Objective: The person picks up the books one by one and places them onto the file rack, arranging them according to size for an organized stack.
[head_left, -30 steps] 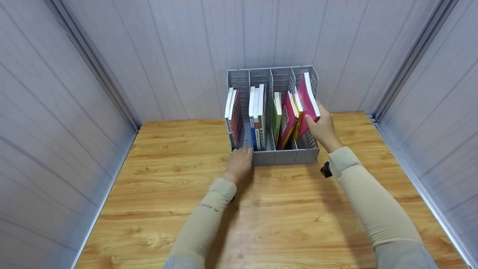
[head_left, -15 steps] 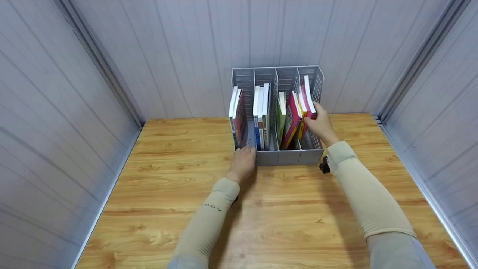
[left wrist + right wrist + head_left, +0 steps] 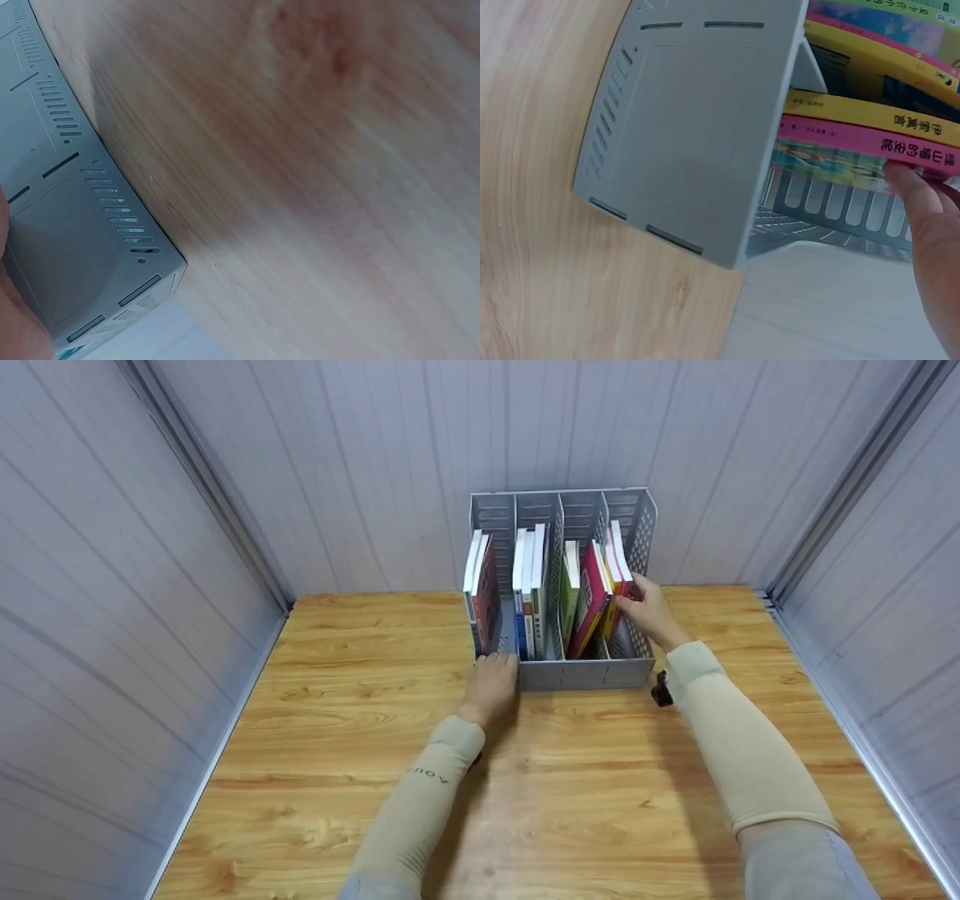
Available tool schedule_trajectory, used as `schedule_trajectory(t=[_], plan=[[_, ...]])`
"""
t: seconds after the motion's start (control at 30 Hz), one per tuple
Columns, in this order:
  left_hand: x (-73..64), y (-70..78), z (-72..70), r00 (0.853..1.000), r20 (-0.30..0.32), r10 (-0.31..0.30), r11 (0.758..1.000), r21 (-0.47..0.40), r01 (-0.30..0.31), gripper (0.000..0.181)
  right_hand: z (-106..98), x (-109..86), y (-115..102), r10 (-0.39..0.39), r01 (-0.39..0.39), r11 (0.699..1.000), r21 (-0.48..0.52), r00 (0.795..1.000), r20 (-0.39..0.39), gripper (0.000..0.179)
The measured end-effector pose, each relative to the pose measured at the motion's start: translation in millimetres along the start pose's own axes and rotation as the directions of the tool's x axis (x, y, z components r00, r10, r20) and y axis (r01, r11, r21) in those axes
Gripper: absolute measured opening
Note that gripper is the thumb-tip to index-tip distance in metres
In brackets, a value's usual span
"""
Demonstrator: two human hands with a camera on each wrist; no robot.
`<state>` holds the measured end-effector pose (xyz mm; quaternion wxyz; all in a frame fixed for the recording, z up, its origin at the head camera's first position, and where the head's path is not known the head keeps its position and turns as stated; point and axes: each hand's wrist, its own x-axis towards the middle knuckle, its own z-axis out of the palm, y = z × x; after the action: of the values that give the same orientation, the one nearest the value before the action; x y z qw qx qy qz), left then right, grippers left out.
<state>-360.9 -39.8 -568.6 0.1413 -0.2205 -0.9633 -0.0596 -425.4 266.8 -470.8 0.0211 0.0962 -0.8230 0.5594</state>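
Observation:
A grey file rack [image 3: 585, 675] with several upright compartments stands against the back wall, books leaning in each. My right hand [image 3: 654, 613] pinches a pink book [image 3: 840, 138] between thumb and fingers in the far-right compartment. It stands beside a thin yellow book [image 3: 855, 109], its lower end inside the rack. My left hand [image 3: 491, 684] grips the rack's front wall at the left corner, fingers over the edge. In the left wrist view only part of that hand [image 3: 21, 322] shows beside the front panel.
Reddish and white books [image 3: 484, 592] lean at far left. White-edged books [image 3: 530, 585] fill the second compartment; a green book [image 3: 570, 592] and a magenta book [image 3: 590, 604] stand in the third. Wooden tabletop [image 3: 360, 735] lies in front, with panel walls [image 3: 375, 472] around it.
The pink book has gone from tilted and raised to lower and more upright beside the yellow one, my right hand moving with it. The left hand keeps its place on the rack.

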Motion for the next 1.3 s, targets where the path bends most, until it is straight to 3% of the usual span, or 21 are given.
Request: schedule_trajectory(t=[0.2,0.3,0.43,0.67,0.93,1.1,1.3], plan=[[-2.9,1.0,-0.9,1.000,-0.010,0.006,1.000,0.008,-0.006,0.021,3,-3.5,5,0.014,-0.017,0.987,0.163,1.000,0.019,0.045],[-3.5,1.6,-0.8,1.000,-0.020,0.014,1.000,0.011,-0.014,0.021,3,-5.6,7,0.008,-0.011,0.982,0.188,1.000,0.018,0.045],[-2.0,1.4,-0.9,1.000,-0.008,0.012,1.000,-0.003,-0.012,0.023,3,-6.4,7,0.006,-0.007,0.994,0.112,1.000,0.010,0.045],[-2.2,0.7,3.2,1.000,0.002,0.014,1.000,-0.010,-0.014,0.022,4,-7.7,11,0.051,-0.056,0.995,0.084,0.997,0.053,0.054],[1.0,2.2,5.9,0.999,0.005,0.036,0.999,-0.007,-0.036,0.023,-1,-11.7,14,0.011,-0.013,0.998,-0.064,1.000,-0.025,0.051],[2.7,-0.3,5.8,0.999,0.020,0.046,0.999,0.005,-0.046,0.023,-2,-18.1,13,0.010,-0.015,0.993,-0.118,0.999,-0.046,0.052],[2.4,-4.2,5.4,0.999,-0.012,0.046,0.999,0.001,-0.046,0.021,3,-26.4,12,-0.030,0.017,0.988,-0.154,0.996,-0.083,0.055]])
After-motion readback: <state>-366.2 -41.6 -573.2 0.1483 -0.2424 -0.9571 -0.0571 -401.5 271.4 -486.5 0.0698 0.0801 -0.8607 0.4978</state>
